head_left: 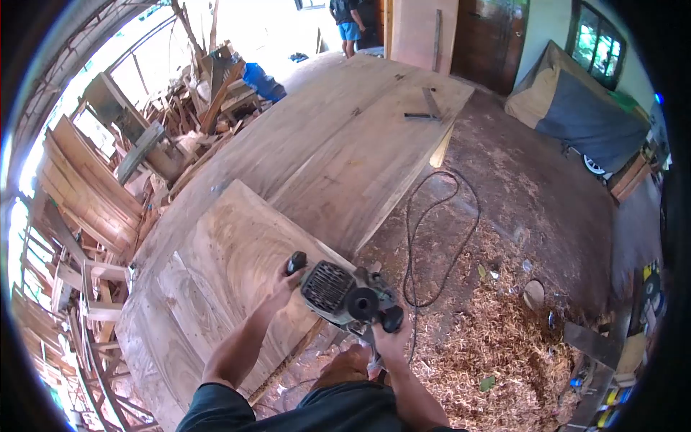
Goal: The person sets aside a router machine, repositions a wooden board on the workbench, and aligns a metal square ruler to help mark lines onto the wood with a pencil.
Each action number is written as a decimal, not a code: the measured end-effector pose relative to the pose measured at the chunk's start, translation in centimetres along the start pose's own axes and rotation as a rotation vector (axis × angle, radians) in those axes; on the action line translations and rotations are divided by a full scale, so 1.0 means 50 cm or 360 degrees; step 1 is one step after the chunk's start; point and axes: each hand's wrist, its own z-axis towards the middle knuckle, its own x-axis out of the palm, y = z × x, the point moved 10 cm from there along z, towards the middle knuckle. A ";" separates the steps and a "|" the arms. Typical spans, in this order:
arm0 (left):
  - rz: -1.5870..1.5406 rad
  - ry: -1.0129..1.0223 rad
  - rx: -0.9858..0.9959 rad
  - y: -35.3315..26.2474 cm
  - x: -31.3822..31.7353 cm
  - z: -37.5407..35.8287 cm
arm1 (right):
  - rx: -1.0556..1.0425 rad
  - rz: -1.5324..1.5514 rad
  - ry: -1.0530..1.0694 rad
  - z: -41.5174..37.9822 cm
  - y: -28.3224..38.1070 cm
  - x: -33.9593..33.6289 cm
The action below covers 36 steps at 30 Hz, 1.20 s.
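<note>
A power tool (332, 286) with a vented motor housing, probably a router, is held over the near edge of a grained wooden board (245, 245). My left hand (283, 286) is wrapped round its black left knob. Around the black knob on the other side my right hand (392, 337) is closed. The tool's underside is hidden from above, so I cannot tell whether it touches the wood. The board lies on larger wooden panels (317, 129). A dark cord (410, 252) loops on the floor to the right.
A metal square (430, 104) rests on the far panel. Wood shavings (475, 360) cover the floor at the right. Scrap wood (216, 93) and a blue bag (263, 81) are at the left. A person (348, 25) stands at the back. A covered vehicle (586, 108) stands back right.
</note>
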 end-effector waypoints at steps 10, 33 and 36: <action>0.0923 0.0333 0.0186 -0.140 0.239 0.121 | 0.0418 0.0356 -0.0540 0.158 -0.051 -0.166; 0.0657 0.0080 -0.0381 -0.019 0.317 0.780 | 0.0631 -0.0172 0.0317 1.016 -0.015 0.044; 0.0770 0.0039 -0.0493 0.001 0.299 0.871 | 0.0703 -0.0218 0.0414 1.112 -0.019 0.096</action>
